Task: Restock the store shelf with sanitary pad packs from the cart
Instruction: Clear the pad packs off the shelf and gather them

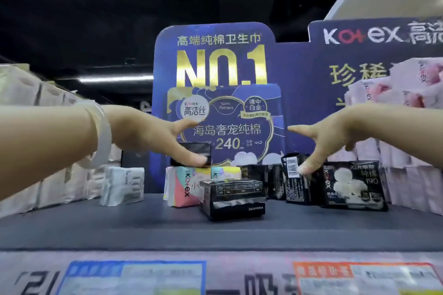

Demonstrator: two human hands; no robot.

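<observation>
On the grey shelf [119, 225] stand several sanitary pad packs. My left hand [148, 134], a pale bangle on its wrist, reaches forward; its fingertips rest on a small black pack [191, 149] lying on top of pink Kotex packs [181, 187], thumb raised apart. My right hand [330, 136] points down, fingertips touching the top of an upright black pack with a barcode [293, 182], thumb spread to the left. Another black pack [232, 199] lies flat in front, between the hands. A black pack marked 190 [352, 187] stands at the right.
A blue Kotex display board [223, 67] backs the shelf. White packs [122, 184] are stacked at the left, pink-and-white packs [407, 96] piled high at the right. Price labels [134, 275] line the shelf's front edge. The cart is out of view.
</observation>
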